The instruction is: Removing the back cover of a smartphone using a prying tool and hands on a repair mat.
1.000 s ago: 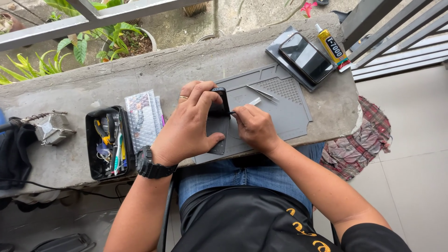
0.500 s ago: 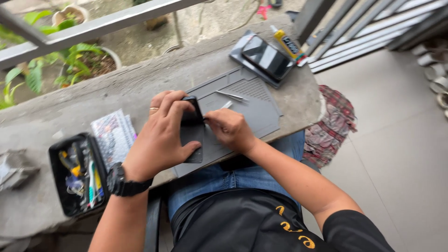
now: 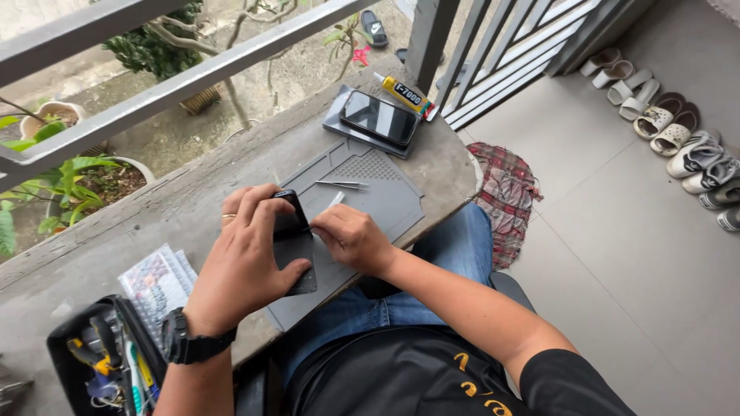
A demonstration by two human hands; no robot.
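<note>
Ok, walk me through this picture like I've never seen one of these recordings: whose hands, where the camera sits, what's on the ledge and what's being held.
There is no machine here. A person sits at a concrete ledge and works with bare hands. The single camera is worn on the person's head and looks down, so both arms reach in from the bottom of the picture.

The left hand, with a black watch on its wrist, grips a dark phone over a grey work mat. The right hand pinches a thin light-coloured tool against the phone's edge.

Also on the mat lie metal tweezers. Further along the ledge a second phone rests on a flat grey case, beside a yellow glue tube. At the near left stand an open black tool case and a clear parts box.
</note>
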